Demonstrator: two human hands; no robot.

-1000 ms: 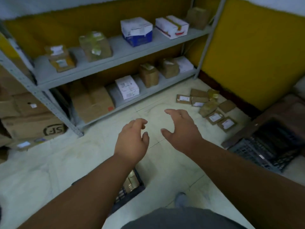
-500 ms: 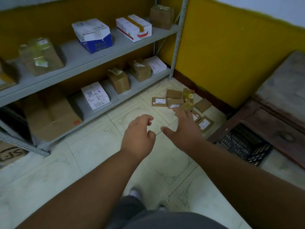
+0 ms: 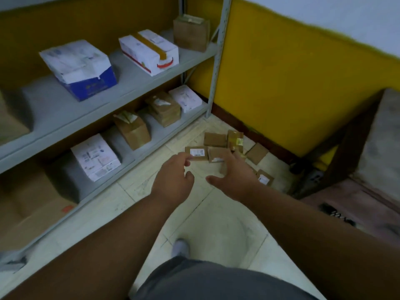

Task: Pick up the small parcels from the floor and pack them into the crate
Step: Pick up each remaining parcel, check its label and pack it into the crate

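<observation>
While I watch, both hands have neared the small brown cardboard parcels (image 3: 216, 140). Left hand (image 3: 173, 180) and right hand (image 3: 234, 178) hover with fingers loose, gripping nothing.

Small parcels (image 3: 229, 152) lay in a loose cluster on the pale tiled floor, center-right of frame, near the corner where the yellow wall met the shelf post. All brown cardboard, mostly flat & squarish. One at the cluster's left edge (image 3: 196, 153) lay face up w/ a white printed label. Behind it a plain brown one (image 3: 214, 140), no label visible. A taller one w/ yellowish tape (image 3: 235, 140) stood just beside that. Another plain one (image 3: 257, 153) lay turned at an angle, toward the wall. Lowest in frame, one w/ a white label (image 3: 264, 178), partly hidden. Several touched or overlapped; exact count unclear due to blur. Crate not clearly visible.
</observation>
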